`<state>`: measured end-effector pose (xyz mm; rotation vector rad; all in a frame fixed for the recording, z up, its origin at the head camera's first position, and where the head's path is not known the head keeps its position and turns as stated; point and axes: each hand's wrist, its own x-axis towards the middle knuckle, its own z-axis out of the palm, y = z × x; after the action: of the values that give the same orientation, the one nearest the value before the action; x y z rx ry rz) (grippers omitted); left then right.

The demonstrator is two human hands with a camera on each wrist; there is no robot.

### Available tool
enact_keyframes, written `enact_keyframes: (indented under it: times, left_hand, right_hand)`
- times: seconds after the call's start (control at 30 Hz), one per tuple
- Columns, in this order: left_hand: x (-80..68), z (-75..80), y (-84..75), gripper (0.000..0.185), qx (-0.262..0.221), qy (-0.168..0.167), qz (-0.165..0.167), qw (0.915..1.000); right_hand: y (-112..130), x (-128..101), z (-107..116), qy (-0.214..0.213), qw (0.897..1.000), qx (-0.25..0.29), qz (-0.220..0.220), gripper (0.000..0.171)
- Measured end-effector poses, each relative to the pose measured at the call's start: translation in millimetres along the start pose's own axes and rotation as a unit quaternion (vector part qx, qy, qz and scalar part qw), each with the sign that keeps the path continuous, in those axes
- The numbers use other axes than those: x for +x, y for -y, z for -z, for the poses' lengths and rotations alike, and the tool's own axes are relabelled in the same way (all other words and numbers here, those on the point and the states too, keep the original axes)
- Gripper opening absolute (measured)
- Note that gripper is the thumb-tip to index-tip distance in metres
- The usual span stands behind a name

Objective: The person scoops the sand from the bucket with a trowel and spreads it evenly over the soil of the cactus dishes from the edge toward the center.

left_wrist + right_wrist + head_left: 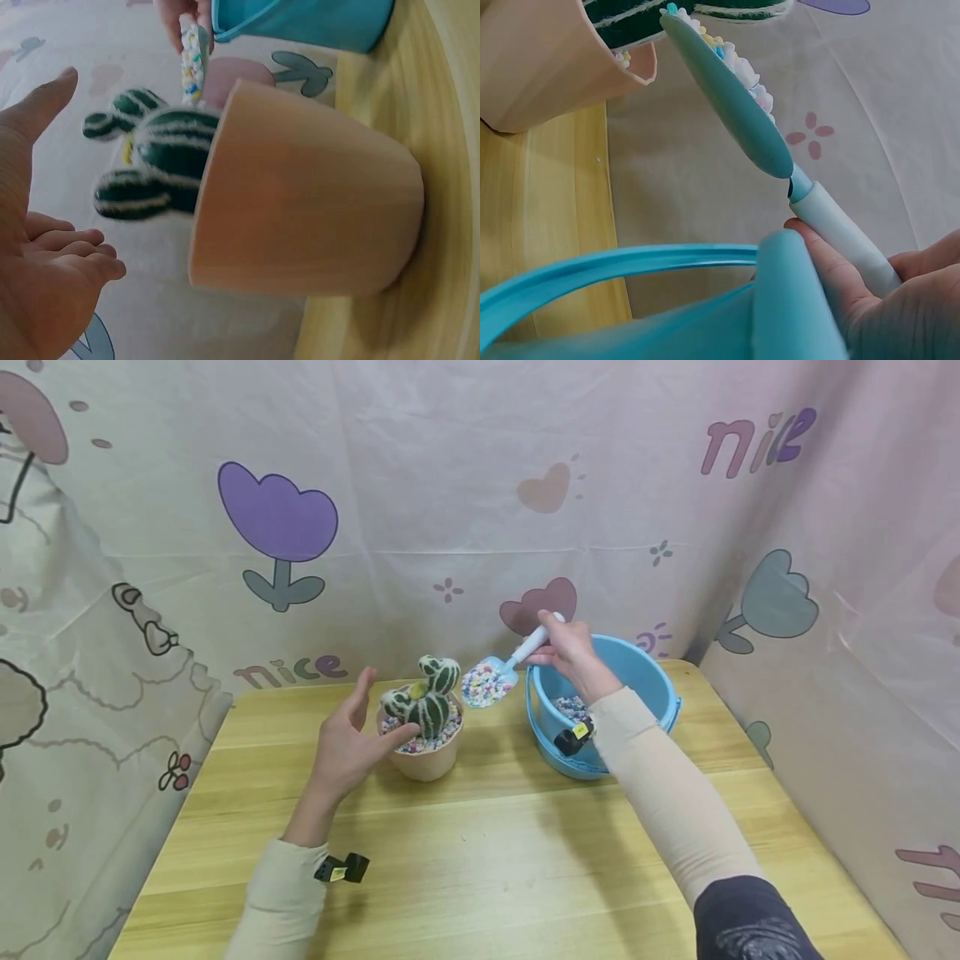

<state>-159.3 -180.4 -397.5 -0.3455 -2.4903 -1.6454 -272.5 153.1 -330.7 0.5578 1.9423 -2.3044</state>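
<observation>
A peach pot holding a green striped toy cactus and coloured pebbles stands mid-table. My left hand hovers open just left of the pot, fingers spread, touching nothing that I can see. My right hand grips the white handle of a small blue scoop heaped with coloured pebbles, held just right of the cactus, between pot and bucket. A blue bucket with pebbles inside sits under my right wrist.
The wooden table is enclosed by printed fabric walls at the back, left and right. The table's near half in front of the pot and bucket is bare wood.
</observation>
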Motion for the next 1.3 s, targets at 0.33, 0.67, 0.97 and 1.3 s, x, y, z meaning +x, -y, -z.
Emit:
enact_keyframes:
  times: [0.33,0.67,0.97,1.3]
  left_hand:
    - [5.5,10.8,23.6,0.123,0.035,0.064,0.054,0.9959]
    - [8.3,11.1,37.2,0.128,0.05,0.126,0.082,0.9874]
    - [8.0,1.3,49.1,0.128,0.027,0.124,0.079,0.9887]
    - [4.1,-2.2,48.6,0.126,0.021,0.108,0.079,0.9909]
  right_hand:
    - [-1,-1,-3,-0.008,1.0,-0.01,-0.003,0.065]
    - [-6,-1,-6,0.008,1.0,-0.005,0.002,0.068]
    - [-6,-4,-12,0.016,1.0,-0.014,0.01,0.064]
    - [-9,-4,-17,0.019,0.999,-0.023,0.022,0.063]
